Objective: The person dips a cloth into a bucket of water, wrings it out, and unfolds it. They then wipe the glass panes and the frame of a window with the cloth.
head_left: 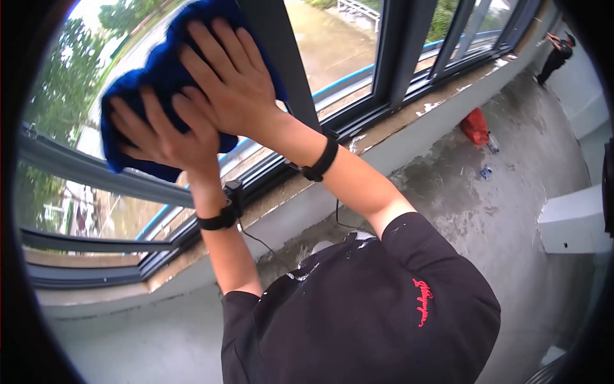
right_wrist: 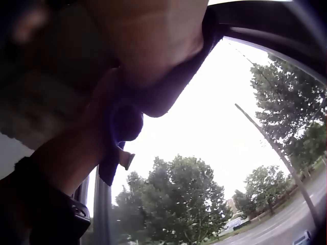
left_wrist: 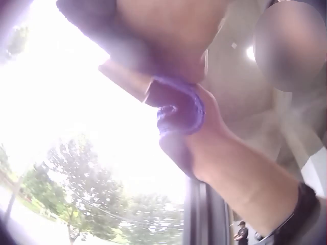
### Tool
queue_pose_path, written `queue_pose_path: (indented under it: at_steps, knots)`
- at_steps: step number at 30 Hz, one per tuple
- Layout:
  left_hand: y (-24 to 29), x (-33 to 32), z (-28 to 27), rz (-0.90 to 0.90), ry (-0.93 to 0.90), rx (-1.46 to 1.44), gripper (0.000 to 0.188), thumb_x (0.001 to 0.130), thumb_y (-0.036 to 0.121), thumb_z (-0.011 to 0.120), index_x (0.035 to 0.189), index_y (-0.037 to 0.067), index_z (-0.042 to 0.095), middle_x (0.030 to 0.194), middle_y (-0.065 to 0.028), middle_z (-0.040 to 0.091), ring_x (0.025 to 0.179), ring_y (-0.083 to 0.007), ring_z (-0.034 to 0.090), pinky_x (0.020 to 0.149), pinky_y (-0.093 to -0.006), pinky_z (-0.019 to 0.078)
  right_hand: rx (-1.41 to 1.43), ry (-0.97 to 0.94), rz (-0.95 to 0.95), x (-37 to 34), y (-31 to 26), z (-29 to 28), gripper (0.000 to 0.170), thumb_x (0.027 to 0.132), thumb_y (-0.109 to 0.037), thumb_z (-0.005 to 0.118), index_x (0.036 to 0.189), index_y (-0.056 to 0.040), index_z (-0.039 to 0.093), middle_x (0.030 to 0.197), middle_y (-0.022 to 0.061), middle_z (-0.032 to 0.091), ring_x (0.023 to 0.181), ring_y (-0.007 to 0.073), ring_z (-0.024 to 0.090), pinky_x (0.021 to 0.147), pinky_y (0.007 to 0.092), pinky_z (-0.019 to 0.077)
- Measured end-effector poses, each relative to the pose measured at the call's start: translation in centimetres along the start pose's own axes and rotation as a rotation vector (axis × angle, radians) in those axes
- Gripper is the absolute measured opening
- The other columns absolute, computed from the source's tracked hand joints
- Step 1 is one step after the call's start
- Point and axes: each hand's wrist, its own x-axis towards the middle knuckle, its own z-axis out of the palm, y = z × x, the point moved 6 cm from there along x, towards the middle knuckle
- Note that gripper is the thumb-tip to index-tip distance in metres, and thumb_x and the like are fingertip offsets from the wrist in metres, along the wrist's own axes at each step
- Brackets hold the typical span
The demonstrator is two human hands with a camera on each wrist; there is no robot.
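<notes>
A blue cloth (head_left: pixel 163 67) lies spread against the window pane (head_left: pixel 70 77) at the upper left of the head view. My left hand (head_left: pixel 163 131) rests on its lower left part, fingers straight and slightly spread. Higher and to the right, my right hand (head_left: pixel 230 86) presses the same cloth with extended fingers. The thumb side of the right hand overlaps the left hand in this view. Both wrist views look up from below, where a folded edge of the cloth (left_wrist: pixel 191 109) shows between the hands. Most of the glass behind the cloth is hidden.
Dark window frames (head_left: pixel 396 45) and a rough, chipped sill (head_left: pixel 377 136) run along the wall. On the concrete floor lie a red bag (head_left: pixel 474 127) and a clear plastic bottle (head_left: pixel 493 144). Another person (head_left: pixel 558 57) stands far off. A white block (head_left: pixel 572 217) juts in at right.
</notes>
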Motion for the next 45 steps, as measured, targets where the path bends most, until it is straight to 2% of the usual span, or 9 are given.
queue_pose_path:
  at_steps: [5,10,14,20,24,30,34,37,45]
  knots:
    - [-0.5,-13.0,-0.4,-0.107,-0.251,0.083,0.045,0.091,0.032,0.055,0.121,0.001,0.063,0.15,-0.0323,0.037,0.139,-0.0545,0.03,0.111,-0.067,0.0091,-0.082,-0.204,0.045,-11.9,0.6,0.2,0.043,0.087,-0.039,0.062,0.121,-0.0125,0.061,0.14,0.0137,0.052,0.125,0.0376,0.047,0.107,0.0531,0.0321]
    - [-0.4,-23.4,-2.5,-0.176,-0.54,0.112,0.037,0.083,0.027,0.064,0.117,0.011,0.066,0.144,-0.0318,0.044,0.129,-0.0548,0.041,0.1,-0.0664,0.0287,0.038,-0.381,0.185,-22.5,1.1,-1.2,0.042,0.085,-0.033,0.066,0.119,-0.011,0.061,0.135,0.0134,0.054,0.117,0.035,0.052,0.102,0.0516,0.0364]
    - [0.4,-18.6,-2.5,-0.166,-0.495,0.106,0.032,0.083,0.021,0.066,0.111,0.006,0.065,0.143,-0.0333,0.044,0.13,-0.0537,0.041,0.1,-0.0644,0.028,0.072,-0.288,0.142,-19.5,1.1,-0.9,0.049,0.085,-0.033,0.067,0.125,-0.0067,0.056,0.135,0.0193,0.053,0.117,0.0416,0.05,0.104,0.0552,0.0333]
    - [-0.1,-0.6,-0.4,-0.001,-0.192,0.05,0.045,0.087,0.031,0.065,0.127,0.01,0.063,0.152,-0.0257,0.039,0.142,-0.049,0.03,0.106,-0.0739,0.0116,0.096,-0.05,-0.053,-1.6,0.7,-0.6,0.043,0.088,-0.033,0.062,0.126,-0.0134,0.061,0.142,0.0111,0.052,0.129,0.0317,0.049,0.106,0.046,0.0362]
    - [0.2,6.0,0.2,0.163,-0.066,0.207,0.049,0.092,0.029,0.059,0.134,0.004,0.061,0.153,-0.0204,0.042,0.144,-0.042,0.031,0.113,-0.0674,0.004,0.16,0.244,-0.25,5.5,0.2,-1.5,0.045,0.092,-0.02,0.058,0.132,0.0001,0.054,0.146,0.021,0.046,0.134,0.0391,0.043,0.111,0.0492,0.0335]
    - [-0.6,-0.4,0.8,0.24,0.059,0.274,0.046,0.093,0.023,0.056,0.134,0.003,0.06,0.154,-0.0182,0.041,0.145,-0.0401,0.031,0.115,-0.0651,0.0029,0.015,0.066,-0.199,0.5,-0.1,-1.3,0.045,0.096,-0.03,0.051,0.132,-0.0038,0.055,0.146,0.0187,0.049,0.133,0.0368,0.047,0.112,0.048,0.0321]
    - [0.5,-6.2,0.7,-0.05,-0.176,0.132,0.052,0.096,0.035,0.045,0.137,0.003,0.055,0.154,-0.0355,0.027,0.143,-0.0566,0.019,0.102,-0.0788,0.0015,-0.045,-0.154,-0.198,-5.4,0.8,-0.3,0.051,0.096,-0.032,0.051,0.136,0.0009,0.051,0.145,0.0256,0.046,0.134,0.0417,0.044,0.114,0.0501,0.0281]
    - [0.6,-10.3,0.8,-0.157,-0.317,0.108,0.046,0.094,0.028,0.049,0.129,0.0,0.055,0.153,-0.04,0.021,0.14,-0.0624,0.017,0.104,-0.0772,-0.005,-0.076,-0.053,-0.113,-9.1,1.4,-0.4,0.037,0.09,-0.037,0.057,0.121,-0.0178,0.063,0.137,0.0039,0.058,0.123,0.0265,0.054,0.106,0.0434,0.0368]
    - [1.5,-19.0,0.3,-0.126,-0.474,0.122,0.053,0.097,0.021,0.044,0.142,-0.006,0.041,0.158,-0.0374,0.007,0.146,-0.0567,0.001,0.11,-0.0703,-0.0064,-0.037,-0.204,-0.098,-17.0,2.6,-0.8,0.029,0.087,-0.032,0.062,0.113,-0.0193,0.066,0.13,0.0008,0.063,0.112,0.0215,0.059,0.099,0.0396,0.0428]
